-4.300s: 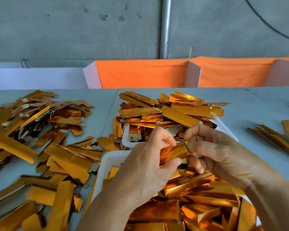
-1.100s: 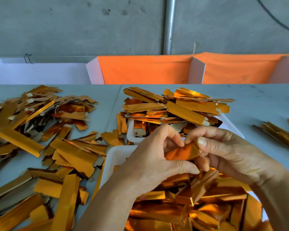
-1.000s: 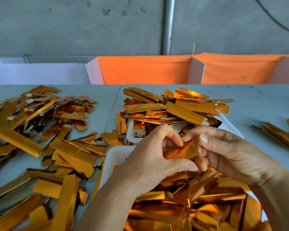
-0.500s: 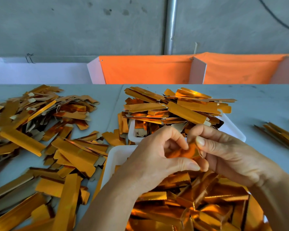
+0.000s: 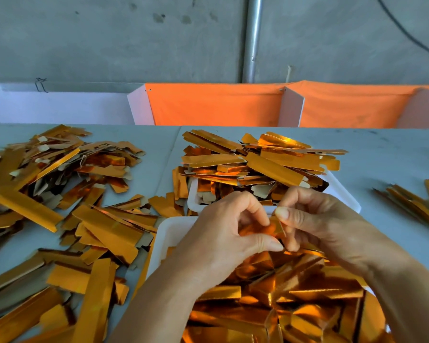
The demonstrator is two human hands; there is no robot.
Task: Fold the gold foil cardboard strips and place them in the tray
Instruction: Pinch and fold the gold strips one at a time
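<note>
Far left lie loose flat gold foil cardboard strips [image 5: 60,194]; our left hand [image 5: 223,238] and right hand [image 5: 317,226] pinch one small gold foil strip [image 5: 265,229] above the near white plastic tray [image 5: 169,233]; we judge it light, stiff, slippery, best held at its ends; fingers hide its fold.

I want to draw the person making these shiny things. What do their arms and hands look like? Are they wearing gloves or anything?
No gloves. The left hand and right hand are both bare, with short, plain, unpainted fingernails. I can see no rings, watch or bracelet. Both forearms are bare too: no sleeves reach into the picture, so draw them uncovered from the wrist down to the bottom edge.
</note>
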